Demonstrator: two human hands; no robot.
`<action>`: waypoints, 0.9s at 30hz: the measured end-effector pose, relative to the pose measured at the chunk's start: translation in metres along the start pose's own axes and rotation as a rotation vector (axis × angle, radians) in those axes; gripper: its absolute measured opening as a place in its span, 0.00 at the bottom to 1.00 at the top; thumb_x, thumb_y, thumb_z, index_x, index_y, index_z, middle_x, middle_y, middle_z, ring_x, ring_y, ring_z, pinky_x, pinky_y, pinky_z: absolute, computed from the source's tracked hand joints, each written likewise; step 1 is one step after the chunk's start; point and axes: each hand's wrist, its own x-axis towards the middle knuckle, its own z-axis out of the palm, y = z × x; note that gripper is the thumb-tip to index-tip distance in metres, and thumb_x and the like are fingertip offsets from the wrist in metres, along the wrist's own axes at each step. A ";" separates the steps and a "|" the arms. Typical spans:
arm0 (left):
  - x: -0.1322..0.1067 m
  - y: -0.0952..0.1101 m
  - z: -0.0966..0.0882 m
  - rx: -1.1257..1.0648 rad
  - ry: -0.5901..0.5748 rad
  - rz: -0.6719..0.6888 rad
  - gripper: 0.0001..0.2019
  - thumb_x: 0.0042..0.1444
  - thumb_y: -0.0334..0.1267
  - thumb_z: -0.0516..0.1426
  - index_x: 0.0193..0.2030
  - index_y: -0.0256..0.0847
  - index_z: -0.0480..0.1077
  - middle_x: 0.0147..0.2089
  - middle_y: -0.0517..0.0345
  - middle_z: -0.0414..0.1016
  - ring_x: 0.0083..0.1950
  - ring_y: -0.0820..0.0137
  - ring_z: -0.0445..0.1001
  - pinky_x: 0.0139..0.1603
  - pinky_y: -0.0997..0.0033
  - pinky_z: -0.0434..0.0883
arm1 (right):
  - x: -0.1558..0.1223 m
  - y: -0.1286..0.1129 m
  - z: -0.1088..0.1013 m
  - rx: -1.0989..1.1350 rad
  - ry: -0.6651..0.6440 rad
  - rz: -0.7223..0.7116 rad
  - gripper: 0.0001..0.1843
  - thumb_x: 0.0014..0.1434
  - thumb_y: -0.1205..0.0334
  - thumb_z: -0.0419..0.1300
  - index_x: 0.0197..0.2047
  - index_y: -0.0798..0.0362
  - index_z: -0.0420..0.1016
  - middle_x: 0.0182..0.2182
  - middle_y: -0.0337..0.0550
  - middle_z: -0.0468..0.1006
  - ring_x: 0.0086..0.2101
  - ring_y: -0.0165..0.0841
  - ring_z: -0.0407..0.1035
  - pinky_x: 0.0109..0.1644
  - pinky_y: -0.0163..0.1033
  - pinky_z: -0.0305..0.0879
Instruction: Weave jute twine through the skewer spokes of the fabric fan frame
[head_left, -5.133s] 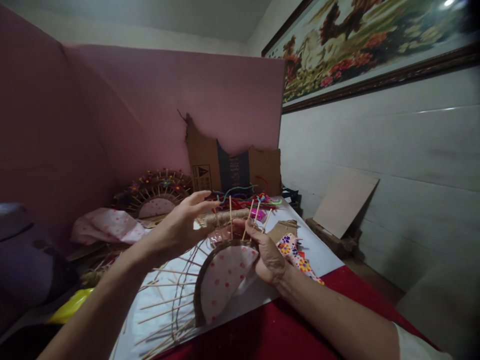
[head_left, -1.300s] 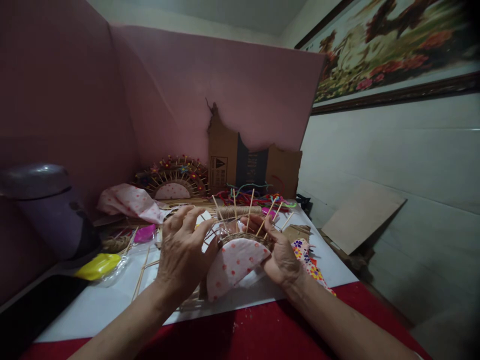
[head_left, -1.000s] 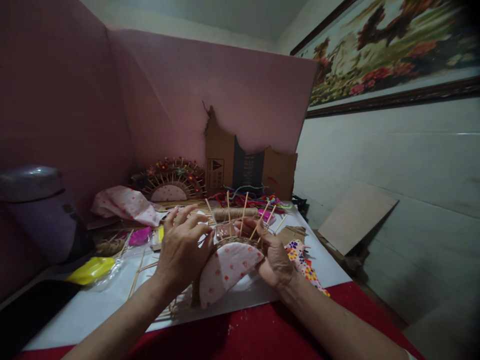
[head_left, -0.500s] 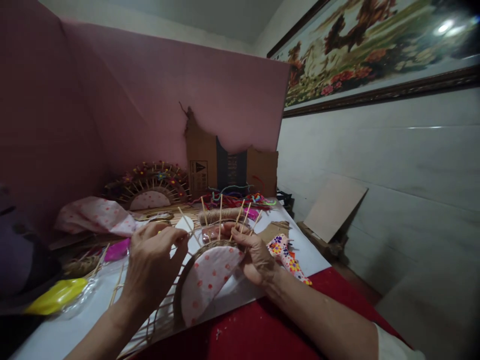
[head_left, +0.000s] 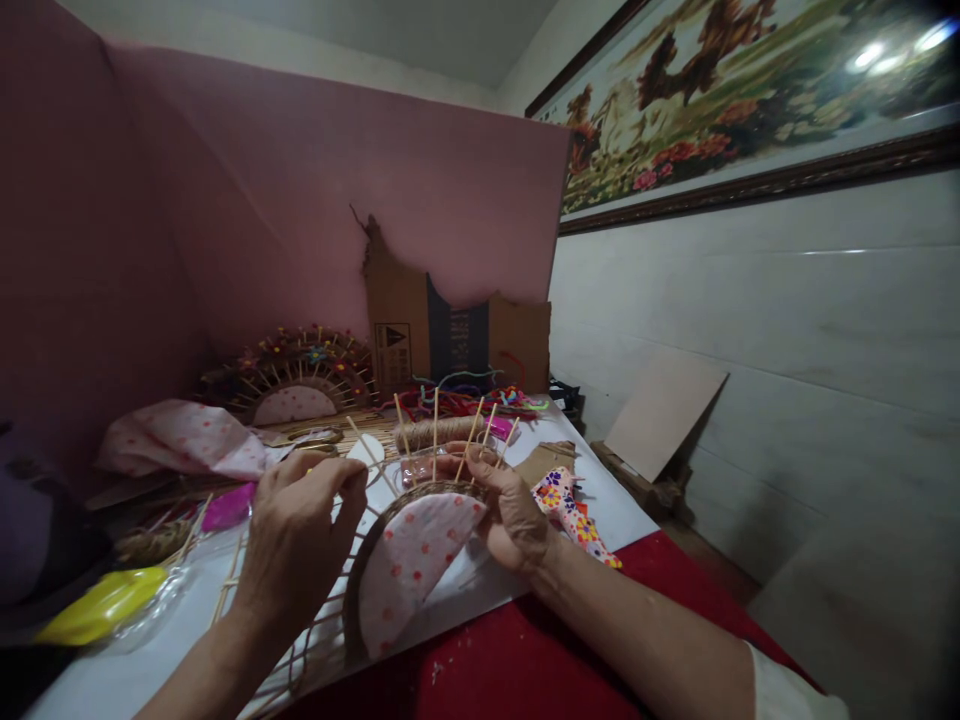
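Note:
A half-round woven piece stands tilted before me, faced with white cloth with red-orange dots. Brown cord edges its curve, and thin wooden sticks fan out from it. My right hand is closed around its right side, thumb and fingers pinching near the sticks' bases. Left of the upper sticks, my left hand is closed in a pinch on a thin strand that looks like twine, running toward the sticks. Its fingertips are partly hidden. Behind the sticks lies a roll of twine.
A finished-looking half-round piece with small flowers stands at the back left, near dotted cloth. Torn cardboard leans behind coloured pipe cleaners. A yellow packet lies left, flower-patterned fabric right. Red cloth covers the front.
My left hand has shifted very slightly left and down, still pinched. My right hand keeps its hold on the half-round piece. The whole view has moved a little.

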 end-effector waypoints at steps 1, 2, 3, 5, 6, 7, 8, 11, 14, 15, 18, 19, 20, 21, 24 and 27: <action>0.000 0.000 0.000 0.004 -0.001 0.000 0.03 0.54 0.33 0.53 0.33 0.40 0.68 0.31 0.54 0.73 0.37 0.62 0.69 0.42 0.59 0.63 | 0.000 0.000 0.000 0.001 0.014 -0.001 0.11 0.48 0.61 0.65 0.36 0.55 0.76 0.30 0.44 0.81 0.31 0.35 0.74 0.35 0.40 0.67; 0.000 0.000 0.000 0.004 0.003 0.003 0.03 0.54 0.33 0.53 0.33 0.40 0.68 0.31 0.54 0.73 0.37 0.63 0.68 0.42 0.59 0.64 | 0.000 -0.001 0.000 0.006 0.028 -0.003 0.11 0.49 0.60 0.64 0.36 0.55 0.76 0.30 0.44 0.81 0.31 0.35 0.74 0.34 0.39 0.68; 0.000 0.000 0.000 -0.002 0.010 0.007 0.03 0.54 0.33 0.54 0.32 0.40 0.68 0.30 0.54 0.72 0.36 0.63 0.68 0.41 0.60 0.64 | 0.000 -0.002 0.000 0.010 0.038 -0.003 0.11 0.50 0.59 0.63 0.36 0.55 0.76 0.29 0.44 0.81 0.31 0.35 0.74 0.34 0.39 0.68; 0.000 -0.001 -0.001 -0.028 0.023 0.019 0.03 0.54 0.32 0.54 0.32 0.39 0.68 0.30 0.54 0.72 0.36 0.63 0.68 0.41 0.60 0.64 | 0.001 -0.004 -0.001 0.019 0.041 -0.011 0.12 0.53 0.56 0.61 0.36 0.56 0.76 0.29 0.45 0.81 0.30 0.35 0.74 0.34 0.39 0.68; 0.000 -0.001 -0.001 -0.043 0.030 0.025 0.03 0.55 0.32 0.54 0.32 0.39 0.68 0.30 0.53 0.72 0.36 0.63 0.67 0.40 0.61 0.65 | 0.003 -0.005 -0.002 0.020 0.036 -0.015 0.13 0.54 0.54 0.60 0.35 0.56 0.76 0.28 0.46 0.81 0.29 0.34 0.74 0.34 0.38 0.68; 0.001 -0.002 -0.001 -0.058 0.035 0.028 0.03 0.55 0.32 0.54 0.32 0.39 0.67 0.30 0.53 0.72 0.37 0.63 0.67 0.40 0.61 0.65 | 0.004 -0.006 -0.002 0.022 0.032 -0.024 0.15 0.55 0.52 0.58 0.35 0.57 0.76 0.28 0.46 0.81 0.29 0.33 0.74 0.34 0.37 0.68; 0.001 -0.003 -0.001 -0.070 0.037 0.028 0.03 0.55 0.32 0.53 0.32 0.39 0.67 0.31 0.53 0.72 0.37 0.63 0.67 0.39 0.62 0.65 | 0.005 -0.007 -0.003 0.028 0.032 -0.037 0.17 0.56 0.51 0.57 0.34 0.57 0.77 0.27 0.46 0.80 0.28 0.33 0.73 0.34 0.37 0.68; 0.002 -0.006 -0.003 -0.093 0.040 0.014 0.03 0.56 0.33 0.53 0.33 0.39 0.67 0.30 0.54 0.71 0.36 0.64 0.67 0.38 0.64 0.66 | 0.011 -0.008 -0.006 0.066 0.056 -0.087 0.18 0.58 0.51 0.56 0.31 0.58 0.76 0.24 0.44 0.79 0.27 0.30 0.72 0.33 0.34 0.67; 0.002 -0.009 -0.005 -0.085 0.063 -0.017 0.05 0.56 0.35 0.52 0.33 0.39 0.67 0.30 0.55 0.70 0.35 0.65 0.67 0.36 0.66 0.66 | 0.015 -0.011 -0.010 0.107 0.060 -0.100 0.16 0.59 0.55 0.55 0.30 0.58 0.76 0.24 0.43 0.78 0.25 0.27 0.71 0.29 0.31 0.66; 0.003 -0.010 -0.006 -0.083 0.072 -0.027 0.05 0.56 0.35 0.52 0.33 0.39 0.68 0.30 0.54 0.70 0.35 0.65 0.67 0.36 0.66 0.66 | 0.016 -0.012 -0.011 0.116 0.061 -0.092 0.14 0.59 0.56 0.56 0.31 0.58 0.76 0.24 0.43 0.78 0.25 0.27 0.70 0.28 0.30 0.65; 0.003 -0.010 -0.007 -0.085 0.087 -0.034 0.06 0.56 0.36 0.52 0.33 0.39 0.68 0.31 0.54 0.70 0.35 0.65 0.68 0.36 0.66 0.66 | 0.018 -0.018 -0.010 0.129 0.076 -0.090 0.07 0.55 0.61 0.60 0.30 0.57 0.74 0.23 0.40 0.77 0.22 0.25 0.67 0.23 0.29 0.62; 0.002 -0.009 -0.007 -0.085 0.092 -0.026 0.06 0.56 0.36 0.52 0.33 0.39 0.68 0.30 0.55 0.71 0.35 0.65 0.68 0.36 0.66 0.67 | 0.018 -0.021 -0.009 0.122 0.078 -0.103 0.06 0.53 0.62 0.61 0.30 0.56 0.74 0.23 0.38 0.76 0.21 0.25 0.67 0.23 0.28 0.62; 0.002 -0.009 -0.007 -0.083 0.095 -0.019 0.05 0.56 0.36 0.52 0.32 0.39 0.68 0.30 0.55 0.71 0.35 0.65 0.68 0.36 0.66 0.67 | 0.019 -0.023 -0.009 0.110 0.076 -0.121 0.05 0.51 0.63 0.62 0.29 0.56 0.73 0.22 0.37 0.75 0.21 0.25 0.66 0.23 0.29 0.61; 0.002 -0.008 -0.007 -0.081 0.097 -0.010 0.05 0.56 0.36 0.52 0.32 0.40 0.68 0.29 0.56 0.71 0.35 0.66 0.68 0.36 0.67 0.67 | 0.019 -0.025 -0.010 0.093 0.072 -0.137 0.04 0.50 0.63 0.63 0.28 0.55 0.72 0.22 0.36 0.74 0.22 0.25 0.65 0.23 0.29 0.61; 0.001 -0.005 -0.007 -0.092 0.091 0.001 0.04 0.56 0.35 0.53 0.32 0.40 0.68 0.30 0.56 0.72 0.36 0.66 0.69 0.36 0.67 0.67 | 0.022 -0.026 -0.014 0.043 0.080 -0.174 0.05 0.46 0.66 0.64 0.26 0.54 0.70 0.21 0.35 0.72 0.21 0.25 0.63 0.22 0.30 0.59; 0.001 -0.003 -0.008 -0.111 0.080 -0.001 0.04 0.56 0.34 0.53 0.32 0.40 0.68 0.31 0.55 0.72 0.36 0.66 0.69 0.37 0.66 0.67 | 0.024 -0.024 -0.019 0.010 0.119 -0.240 0.08 0.41 0.71 0.65 0.25 0.53 0.69 0.19 0.31 0.69 0.18 0.22 0.59 0.19 0.28 0.54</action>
